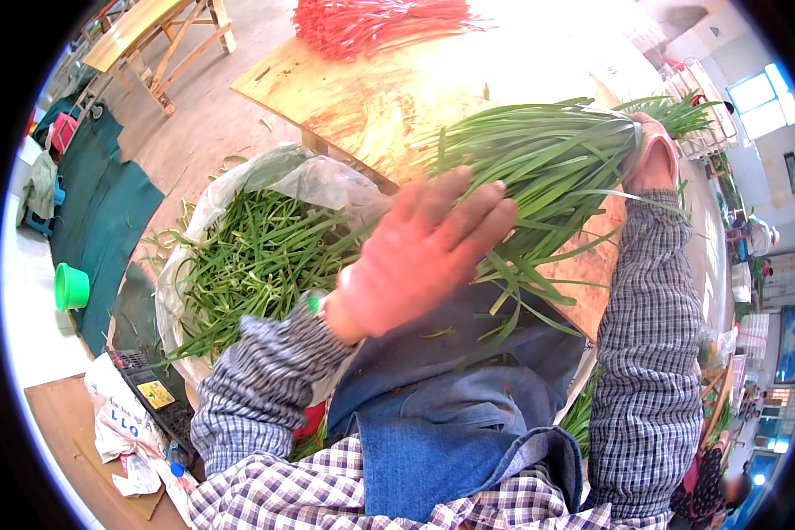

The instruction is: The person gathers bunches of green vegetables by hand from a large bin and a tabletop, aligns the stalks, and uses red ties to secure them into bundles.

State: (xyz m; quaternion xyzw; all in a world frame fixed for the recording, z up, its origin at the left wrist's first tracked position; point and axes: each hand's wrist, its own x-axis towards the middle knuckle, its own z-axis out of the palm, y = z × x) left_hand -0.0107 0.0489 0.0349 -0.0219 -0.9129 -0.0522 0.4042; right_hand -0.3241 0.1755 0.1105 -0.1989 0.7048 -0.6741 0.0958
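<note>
A large bunch of long green leaves, like garlic chives, lies over the edge of a wooden table, its loose ends fanned leftward. My right hand grips the bunch at its right end; the leaves partly hide the fingers. Blurred and with fingers extended, my left hand is at the loose leaf ends and holds nothing visible. Both hands look pink, perhaps from gloves. Left of it, a clear plastic bag holds many loose cut leaves. A few leaves hang over the blue apron on my lap.
A heap of red plastic ties rests at the table's far side. Beyond stands a wooden bench. A green tub, a black crate and a white sack are at left. A person is at far lower right.
</note>
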